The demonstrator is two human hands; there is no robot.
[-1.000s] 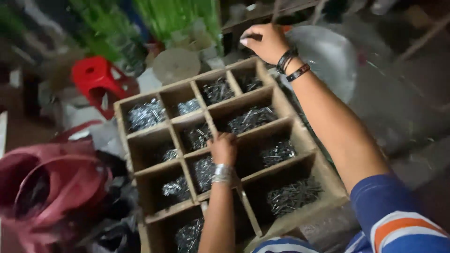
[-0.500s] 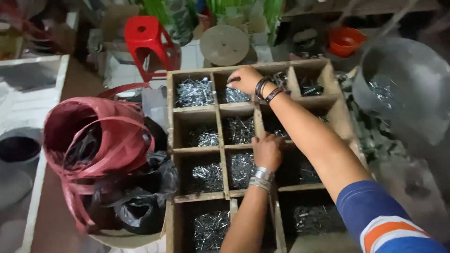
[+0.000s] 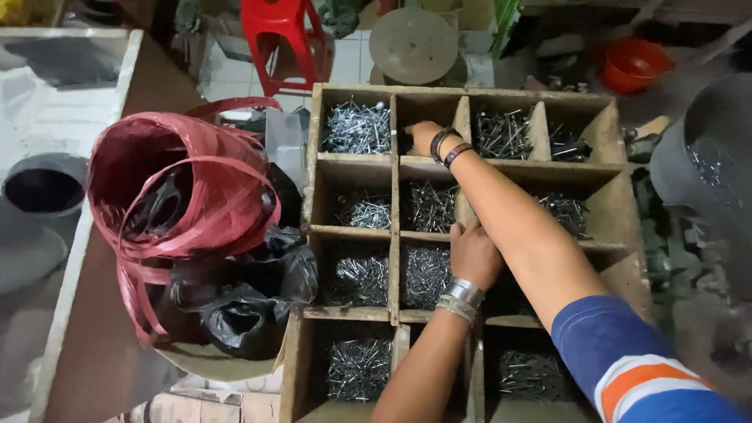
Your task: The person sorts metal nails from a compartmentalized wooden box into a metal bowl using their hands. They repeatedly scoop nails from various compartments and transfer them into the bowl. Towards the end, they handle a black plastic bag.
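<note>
On the cluttered shop floor stands a wooden tray [image 3: 395, 164] of nail compartments, with a red bag [image 3: 184, 188] just beside it and a red stool [image 3: 278, 35] beyond. Right hand [image 3: 423, 137] reaches into a far middle compartment; left hand [image 3: 472, 252] rests on a divider. Both hands' fingers are hidden, so their grip cannot be told.

You are standing in a hardware shop or its storeroom. A wooden compartment tray [image 3: 470, 168] before you is divided into open bins, each heaped with loose steel nails [image 3: 358, 127] sorted by size. Off its left edge lies a coil of red plastic strapping [image 3: 184, 188] over black plastic bags [image 3: 243, 301]. Past its far edge stand a red plastic stool [image 3: 278, 35] and a red bowl [image 3: 633, 64] on the tiled floor.
</note>
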